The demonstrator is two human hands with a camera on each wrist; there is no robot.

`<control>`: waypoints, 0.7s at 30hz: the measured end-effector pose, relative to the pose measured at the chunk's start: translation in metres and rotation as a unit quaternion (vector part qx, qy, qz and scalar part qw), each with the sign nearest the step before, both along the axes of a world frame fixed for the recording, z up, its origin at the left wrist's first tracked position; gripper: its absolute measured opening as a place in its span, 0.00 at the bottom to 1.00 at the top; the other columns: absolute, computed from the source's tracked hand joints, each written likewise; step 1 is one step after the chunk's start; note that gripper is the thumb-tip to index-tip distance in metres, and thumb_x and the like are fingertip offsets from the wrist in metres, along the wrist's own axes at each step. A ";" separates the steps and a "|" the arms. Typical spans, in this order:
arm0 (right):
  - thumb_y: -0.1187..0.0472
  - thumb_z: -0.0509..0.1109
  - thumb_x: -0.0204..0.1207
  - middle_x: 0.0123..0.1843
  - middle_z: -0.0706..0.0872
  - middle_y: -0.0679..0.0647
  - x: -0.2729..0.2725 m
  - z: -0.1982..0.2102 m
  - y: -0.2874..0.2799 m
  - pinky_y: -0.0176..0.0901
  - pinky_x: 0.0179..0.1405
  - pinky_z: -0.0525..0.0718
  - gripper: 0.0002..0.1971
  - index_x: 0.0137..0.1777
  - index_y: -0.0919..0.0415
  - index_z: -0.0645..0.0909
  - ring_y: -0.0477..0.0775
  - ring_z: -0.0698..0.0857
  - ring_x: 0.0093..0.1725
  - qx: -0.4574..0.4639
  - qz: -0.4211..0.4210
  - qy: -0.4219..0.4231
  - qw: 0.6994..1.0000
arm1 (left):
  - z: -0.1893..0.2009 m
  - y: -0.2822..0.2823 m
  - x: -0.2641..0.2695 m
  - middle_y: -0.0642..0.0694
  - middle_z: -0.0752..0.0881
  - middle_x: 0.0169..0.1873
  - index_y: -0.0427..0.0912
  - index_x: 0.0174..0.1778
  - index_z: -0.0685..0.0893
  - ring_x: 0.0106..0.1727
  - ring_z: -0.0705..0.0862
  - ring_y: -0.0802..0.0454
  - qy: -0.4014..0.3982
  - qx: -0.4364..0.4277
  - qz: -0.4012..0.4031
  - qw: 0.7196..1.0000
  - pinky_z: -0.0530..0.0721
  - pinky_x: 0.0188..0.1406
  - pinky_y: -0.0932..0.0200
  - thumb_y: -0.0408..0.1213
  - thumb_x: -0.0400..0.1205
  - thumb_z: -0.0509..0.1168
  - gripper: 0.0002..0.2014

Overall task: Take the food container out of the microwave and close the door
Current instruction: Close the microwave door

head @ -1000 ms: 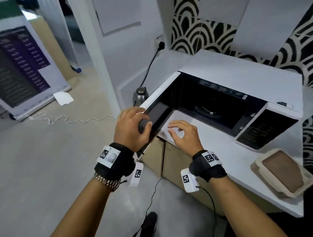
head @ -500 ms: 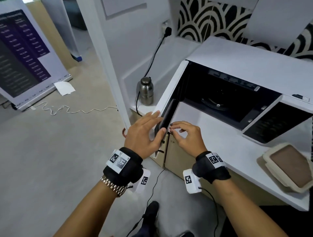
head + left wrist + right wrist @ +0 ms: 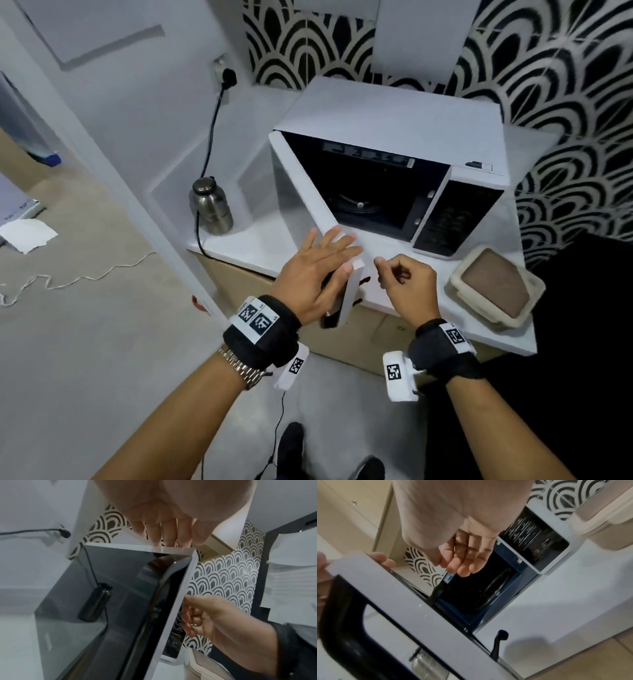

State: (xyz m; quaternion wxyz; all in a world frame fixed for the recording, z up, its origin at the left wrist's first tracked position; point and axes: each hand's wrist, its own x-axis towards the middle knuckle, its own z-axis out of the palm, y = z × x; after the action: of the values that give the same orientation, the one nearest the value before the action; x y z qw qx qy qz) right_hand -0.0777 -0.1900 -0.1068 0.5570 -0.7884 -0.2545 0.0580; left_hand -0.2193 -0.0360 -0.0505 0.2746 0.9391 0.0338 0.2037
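The white microwave (image 3: 394, 116) stands on the counter, its cavity (image 3: 373, 185) dark and holding only the turntable. Its door (image 3: 305, 195) stands partly open, hinged at the left. My left hand (image 3: 318, 270) lies flat with straight fingers on the door's outer face near the free edge; the left wrist view shows those fingers (image 3: 171, 534) above the dark glass (image 3: 102, 595). My right hand (image 3: 400, 284) hovers just right of the door's edge, fingers loosely curled, holding nothing. The beige food container (image 3: 493, 291) with brown contents sits on the counter, right of the microwave.
A steel bottle (image 3: 210, 205) stands on the counter (image 3: 246, 246) left of the microwave, beside a black power cable (image 3: 209, 137) that runs up to a wall socket. The counter edge drops to cabinets and a grey floor. The patterned wall is close behind.
The door has swung from wide open towards the microwave. My left hand went from gripping the handle to a flat palm on the door. My right hand lifted off the counter.
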 end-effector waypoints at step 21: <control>0.59 0.68 0.73 0.54 0.86 0.75 0.053 0.004 0.015 0.76 0.53 0.83 0.13 0.56 0.62 0.84 0.76 0.85 0.52 0.114 -0.017 0.152 0.982 | 0.016 -0.007 0.166 0.46 0.53 0.88 0.45 0.87 0.52 0.89 0.48 0.45 0.127 0.194 -0.093 0.968 0.42 0.88 0.46 0.43 0.84 0.60 0.37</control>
State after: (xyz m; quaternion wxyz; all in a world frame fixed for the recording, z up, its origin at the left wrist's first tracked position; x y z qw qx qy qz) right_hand -0.0243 -0.1752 -0.1030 0.6765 -0.7057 -0.1581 0.1387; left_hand -0.0530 -0.0429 -0.0348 0.0981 0.9917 -0.0590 0.0593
